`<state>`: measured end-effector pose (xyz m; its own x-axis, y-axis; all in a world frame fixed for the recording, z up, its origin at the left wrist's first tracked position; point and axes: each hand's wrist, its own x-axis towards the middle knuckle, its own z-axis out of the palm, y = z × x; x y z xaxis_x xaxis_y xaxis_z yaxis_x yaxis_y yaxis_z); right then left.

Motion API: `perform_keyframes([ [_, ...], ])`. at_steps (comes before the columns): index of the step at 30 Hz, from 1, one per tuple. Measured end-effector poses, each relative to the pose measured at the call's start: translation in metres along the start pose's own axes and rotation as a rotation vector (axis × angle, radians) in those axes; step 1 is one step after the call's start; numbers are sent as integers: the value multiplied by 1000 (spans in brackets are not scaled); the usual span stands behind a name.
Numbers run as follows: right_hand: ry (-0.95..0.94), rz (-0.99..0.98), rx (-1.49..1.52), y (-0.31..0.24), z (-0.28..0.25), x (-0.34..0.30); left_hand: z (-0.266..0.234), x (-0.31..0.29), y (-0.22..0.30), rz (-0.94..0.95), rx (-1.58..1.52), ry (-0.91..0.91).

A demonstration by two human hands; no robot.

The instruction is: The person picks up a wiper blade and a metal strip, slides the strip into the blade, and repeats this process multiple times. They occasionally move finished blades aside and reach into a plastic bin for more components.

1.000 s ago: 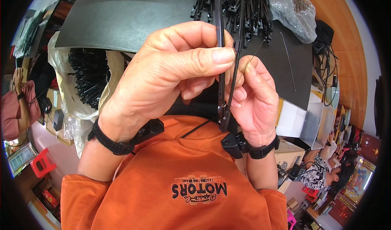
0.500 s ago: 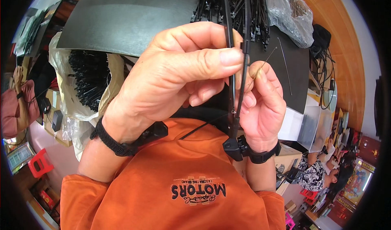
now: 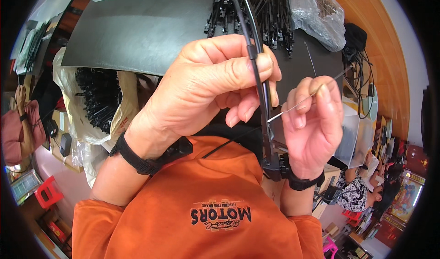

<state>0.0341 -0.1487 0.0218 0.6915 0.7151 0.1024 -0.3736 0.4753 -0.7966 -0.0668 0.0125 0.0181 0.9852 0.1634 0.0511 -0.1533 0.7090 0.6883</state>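
Between thumb and fingers, my left hand [image 3: 215, 77] holds a pair of long, thin black rods [image 3: 241, 18]. They run close together from the top edge down toward my right wrist, with a small black sleeve [image 3: 251, 51] on one of them. Just to the right, my right hand [image 3: 316, 126] pinches a thin metal wire [image 3: 290, 108]. Its pale tip points left at the rods; whether it touches them I cannot tell. The wire's other end sticks out up and to the right past my fingers.
Many similar black rods [image 3: 275, 25] lie at the far side of the dark table [image 3: 123, 34]. A clear plastic bag [image 3: 316, 16] sits beside them. Another thin wire [image 3: 310, 57] rests nearby. At left, a pale sack [image 3: 66, 84] holds black pieces. Other people sit at both sides.
My right hand has moved right, away from the rods, and the wire has swung so its pale tip points left. The rods now lean more to the left at the top.
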Motion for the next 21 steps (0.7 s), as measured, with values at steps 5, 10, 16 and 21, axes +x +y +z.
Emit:
perform_keyframes([
  [5, -12, -140, -294, -11, 6, 4, 4, 2, -2, 1, 243, 68],
  [10, 2, -65, -338, -7, 7, 5, 8, 6, 0, -25, 312, 95],
  [16, -51, 153, -88, 8, -4, 6, 11, 13, -2, -4, 333, 35],
  [21, -41, 275, 136, 14, -14, 10, 11, 13, 0, -152, 384, 168],
])
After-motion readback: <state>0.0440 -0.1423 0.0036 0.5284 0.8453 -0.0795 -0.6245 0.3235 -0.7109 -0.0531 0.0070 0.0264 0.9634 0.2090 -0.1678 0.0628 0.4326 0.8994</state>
